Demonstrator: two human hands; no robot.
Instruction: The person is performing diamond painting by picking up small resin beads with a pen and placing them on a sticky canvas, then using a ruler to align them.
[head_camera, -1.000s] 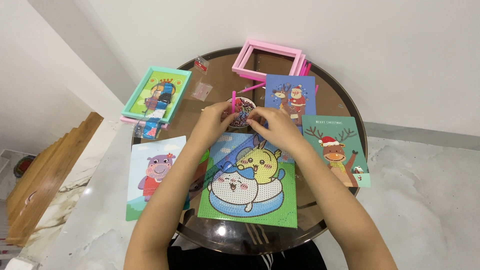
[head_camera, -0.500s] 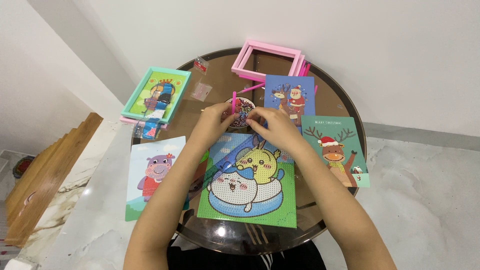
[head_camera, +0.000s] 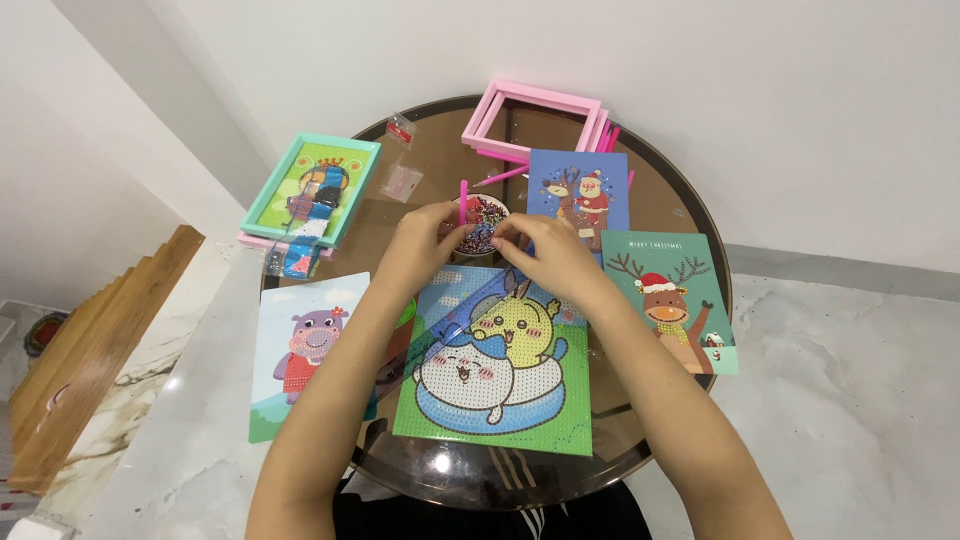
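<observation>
Holding a pink pen (head_camera: 463, 203) upright, the left hand (head_camera: 425, 240) has its fingers clamped on it; just right sits the small bead dish (head_camera: 484, 214), and the right hand (head_camera: 545, 245) pinches something tiny beside it, so steady, light dabs probably work best.

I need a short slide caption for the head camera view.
Two hands, left holding a pink pen, meet over a small bead bowl above a cartoon diamond-painting canvas.

A home craft corner: round glass table (head_camera: 690, 215), marble floor (head_camera: 850, 390), wooden stairs (head_camera: 90, 350) at nine o'clock (plain white walls).
</observation>
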